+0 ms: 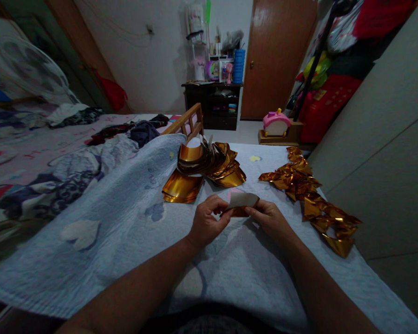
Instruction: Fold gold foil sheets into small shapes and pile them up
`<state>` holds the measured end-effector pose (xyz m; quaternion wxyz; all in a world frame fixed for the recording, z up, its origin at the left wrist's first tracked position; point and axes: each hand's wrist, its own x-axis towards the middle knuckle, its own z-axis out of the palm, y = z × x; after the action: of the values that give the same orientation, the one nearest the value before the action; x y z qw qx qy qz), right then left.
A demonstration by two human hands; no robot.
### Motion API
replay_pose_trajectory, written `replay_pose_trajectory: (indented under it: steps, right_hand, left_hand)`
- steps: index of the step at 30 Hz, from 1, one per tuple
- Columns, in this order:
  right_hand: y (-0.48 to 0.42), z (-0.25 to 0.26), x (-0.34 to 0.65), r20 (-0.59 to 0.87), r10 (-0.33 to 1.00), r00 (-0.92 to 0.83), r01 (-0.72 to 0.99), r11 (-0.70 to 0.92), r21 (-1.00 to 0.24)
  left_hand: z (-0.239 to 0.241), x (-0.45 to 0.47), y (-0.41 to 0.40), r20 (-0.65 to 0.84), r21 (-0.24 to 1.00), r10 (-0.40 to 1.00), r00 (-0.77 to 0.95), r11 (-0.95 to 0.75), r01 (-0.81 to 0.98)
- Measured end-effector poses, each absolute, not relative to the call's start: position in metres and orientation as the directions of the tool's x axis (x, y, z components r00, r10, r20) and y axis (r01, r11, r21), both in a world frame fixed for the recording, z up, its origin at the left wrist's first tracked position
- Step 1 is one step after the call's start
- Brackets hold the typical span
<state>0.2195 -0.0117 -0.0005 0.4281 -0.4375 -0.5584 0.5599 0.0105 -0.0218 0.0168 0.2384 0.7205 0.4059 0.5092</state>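
Observation:
Between my two hands is a sheet of gold foil paper [244, 200], its pale back facing up and a gold fold along the lower edge. My left hand [211, 218] pinches its left end, and my right hand [267, 214] pinches the right end with the thumb on top. Just beyond my hands lies a pile of curled gold foil sheets [183, 186], partly stacked and overlapping. To the right, a row of folded, crumpled-looking gold foil pieces [296, 178] runs along the edge of the bed.
A light blue quilt [125, 250] covers the surface under my hands. At left is a bed with rumpled clothes [142, 134] and a white fan [35, 69]. A wooden rail [191, 118], a dark cabinet [212, 109] and a pink toy [277, 123] stand beyond; a pale panel borders the right.

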Motion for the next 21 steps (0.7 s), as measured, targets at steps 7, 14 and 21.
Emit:
replay_pose_trajectory:
  steps: [7, 14, 21]
  right_hand:
    - [-0.011, -0.001, 0.219, -0.011, 0.975, -0.221, 0.107, 0.013, -0.994]
    - [-0.010, -0.002, 0.218, 0.057, 0.995, -0.081, 0.377, 0.083, -0.923]
    - [-0.014, 0.000, 0.208, 0.077, 0.997, 0.008, 0.751, 0.045, -0.658]
  left_hand:
    - [0.017, 0.012, -0.020, 0.328, 0.903, 0.940, 0.092, -0.340, 0.262]
    - [-0.004, 0.014, -0.002, 0.090, 0.967, 0.987, 0.129, -0.118, 0.225]
    - [-0.002, 0.018, 0.000, 0.106, 0.724, 0.983, 0.148, -0.178, 0.666]
